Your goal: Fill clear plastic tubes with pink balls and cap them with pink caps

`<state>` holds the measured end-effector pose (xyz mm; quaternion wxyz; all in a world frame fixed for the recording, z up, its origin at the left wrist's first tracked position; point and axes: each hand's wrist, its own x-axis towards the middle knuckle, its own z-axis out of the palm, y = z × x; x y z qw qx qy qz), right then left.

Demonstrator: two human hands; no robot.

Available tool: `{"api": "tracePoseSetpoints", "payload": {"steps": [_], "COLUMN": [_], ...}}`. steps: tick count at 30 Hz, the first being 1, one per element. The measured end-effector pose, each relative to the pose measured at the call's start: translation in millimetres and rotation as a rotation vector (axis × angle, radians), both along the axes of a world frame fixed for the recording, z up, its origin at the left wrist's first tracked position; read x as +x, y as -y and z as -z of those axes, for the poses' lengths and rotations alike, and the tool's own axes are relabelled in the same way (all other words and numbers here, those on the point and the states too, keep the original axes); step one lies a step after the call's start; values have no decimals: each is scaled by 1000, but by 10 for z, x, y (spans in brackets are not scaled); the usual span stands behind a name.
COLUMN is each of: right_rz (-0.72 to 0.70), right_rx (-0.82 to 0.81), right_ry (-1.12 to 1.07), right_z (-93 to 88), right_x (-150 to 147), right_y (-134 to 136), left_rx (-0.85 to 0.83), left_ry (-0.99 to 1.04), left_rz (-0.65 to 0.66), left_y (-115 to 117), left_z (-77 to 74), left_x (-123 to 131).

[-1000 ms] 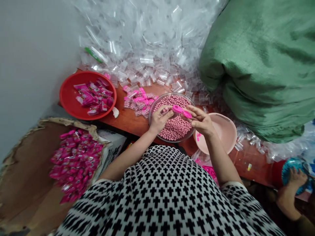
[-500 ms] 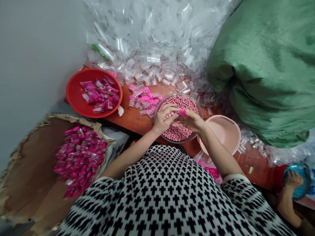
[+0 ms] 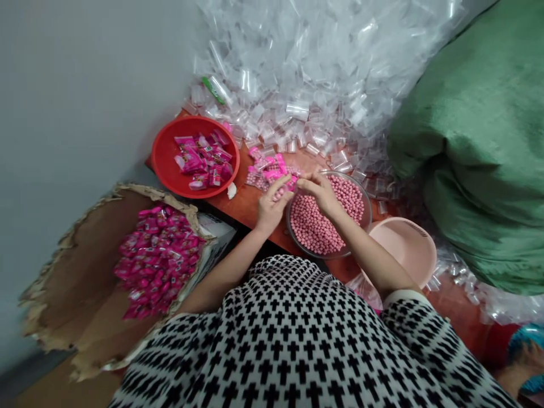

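My left hand is closed around a small clear container of pink beads, beside the bowl's left rim. At the container's far end shows a bright pink cap. The fingertips of my right hand are drawn together at that cap, the forearm crossing the bowl. Below lies the metal-rimmed bowl with many loose pink beads. Just beyond my left hand, several bead-filled containers with pink caps lie in a pile, partly hidden by my fingers.
A red basin holds pink packets; a torn cardboard box at left holds many more. Clear empty containers heap up at the back. A green sack and pink basin stand right. Another person's hand is at lower right.
Both hands have moved left from over the bowl to its left edge, with the container still in my left hand. The camera view has turned left.
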<state>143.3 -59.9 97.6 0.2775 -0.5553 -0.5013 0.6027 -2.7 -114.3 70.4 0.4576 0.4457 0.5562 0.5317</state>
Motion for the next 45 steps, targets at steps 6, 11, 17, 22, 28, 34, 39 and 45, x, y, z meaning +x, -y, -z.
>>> {"api": "tracePoseSetpoints", "payload": {"steps": [6,11,17,22,28,34,39,45], "right_rz": [-444,-494,-181,-220,-572,-429,130,145], "right_rx": [257,355,393,456,136,124,262,407], "right_ry": [704,580,129,337,1126,929,383,288], "right_z": [439,603,284,39,288,513,323,-126], "right_x": [-468,-541,-170,259,783,1030,1278,1235], "right_y": [-499,-553,-303,-10,434,693,708,614], "left_rx": [-210,-283,-306,-337,-382,-362,-374,-294], "left_ry": [519,626,621,641,664,628,623,480], "left_rz": [-23,41,122,212,302,340,416,465], "left_y": [-110,-215,-312,-319,-232,-69,57,127], "left_z": [35,-48,-51,-109,-114,39,252,431], "left_x": [-383,-480,-328,-25,364,662,825,1085]}}
